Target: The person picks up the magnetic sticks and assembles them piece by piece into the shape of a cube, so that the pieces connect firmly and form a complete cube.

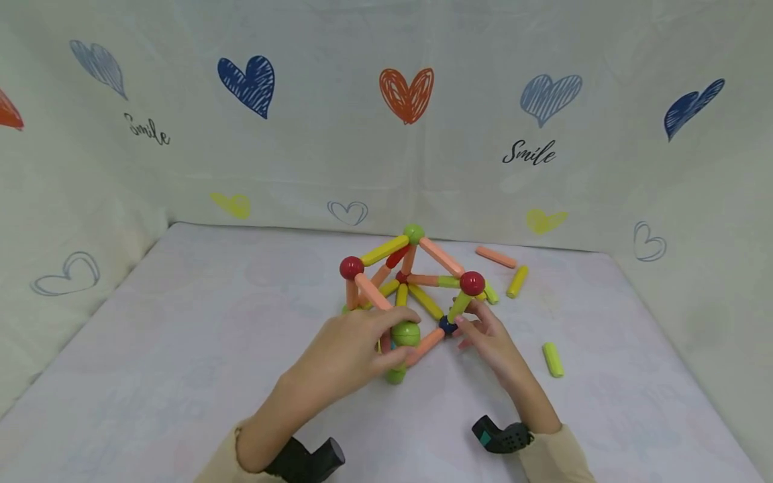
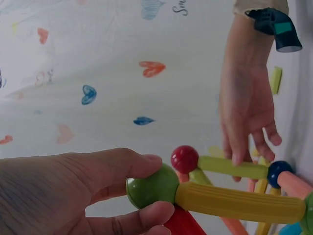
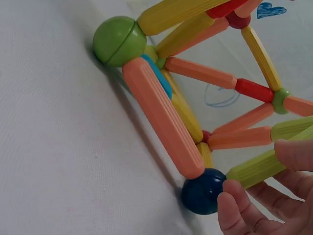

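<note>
A framework of magnetic rods and balls stands on the table between the hands. My left hand (image 1: pixel 344 349) pinches a green ball (image 2: pixel 151 190) at its near upper corner, thumb on one side and fingers on the other. A yellow rod (image 2: pixel 239 201) and a red rod (image 2: pixel 185 223) meet that ball. The right hand (image 1: pixel 494 339) holds a lime-green rod (image 3: pixel 257 169) between thumb and fingers. This rod runs from a red ball (image 1: pixel 472 283) above to a dark blue ball (image 3: pixel 203 192) low down, which the right fingertips are beside. A salmon rod (image 3: pixel 164 117) joins the blue ball to another green ball (image 3: pixel 120 41).
Loose rods lie to the right: a salmon rod (image 1: pixel 496 257), a yellow rod (image 1: pixel 517 282) and a lime rod (image 1: pixel 552 360). Behind the table hangs a white cloth (image 1: pixel 459 181) printed with hearts. Each wrist wears a dark camera (image 1: pixel 501 435).
</note>
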The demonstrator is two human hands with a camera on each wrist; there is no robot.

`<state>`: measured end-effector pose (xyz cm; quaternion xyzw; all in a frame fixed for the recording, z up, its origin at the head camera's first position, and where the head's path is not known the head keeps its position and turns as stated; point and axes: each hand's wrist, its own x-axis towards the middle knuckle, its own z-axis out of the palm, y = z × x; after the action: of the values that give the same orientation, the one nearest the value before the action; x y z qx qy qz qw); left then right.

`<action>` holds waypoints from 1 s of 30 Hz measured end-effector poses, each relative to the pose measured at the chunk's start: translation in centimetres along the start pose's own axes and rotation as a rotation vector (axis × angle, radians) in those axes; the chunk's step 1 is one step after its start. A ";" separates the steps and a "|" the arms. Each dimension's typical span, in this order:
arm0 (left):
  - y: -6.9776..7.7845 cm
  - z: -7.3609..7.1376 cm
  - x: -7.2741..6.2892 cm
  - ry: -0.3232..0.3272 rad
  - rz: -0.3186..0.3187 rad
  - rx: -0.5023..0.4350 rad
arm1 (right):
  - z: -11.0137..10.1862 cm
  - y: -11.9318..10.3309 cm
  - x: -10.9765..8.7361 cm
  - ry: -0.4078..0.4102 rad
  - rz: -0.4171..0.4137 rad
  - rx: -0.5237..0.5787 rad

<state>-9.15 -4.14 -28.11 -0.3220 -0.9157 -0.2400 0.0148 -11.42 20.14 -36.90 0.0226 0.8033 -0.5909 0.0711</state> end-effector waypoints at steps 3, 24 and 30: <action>-0.3 -0.3 -0.1 0.002 -0.033 0.010 | 0.0 0.0 -0.2 0.021 -0.033 -0.125; -2.5 -0.6 0.5 0.029 -0.171 -0.093 | 0.9 -1.9 -1.9 0.137 -0.147 -0.576; -3.1 -0.6 0.7 0.035 -0.175 -0.128 | 1.3 -2.3 -2.1 0.142 -0.132 -0.609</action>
<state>-11.68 -6.09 -28.83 -0.2370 -0.9226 -0.3041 -0.0110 -9.55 18.27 -34.79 -0.0107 0.9459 -0.3237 -0.0200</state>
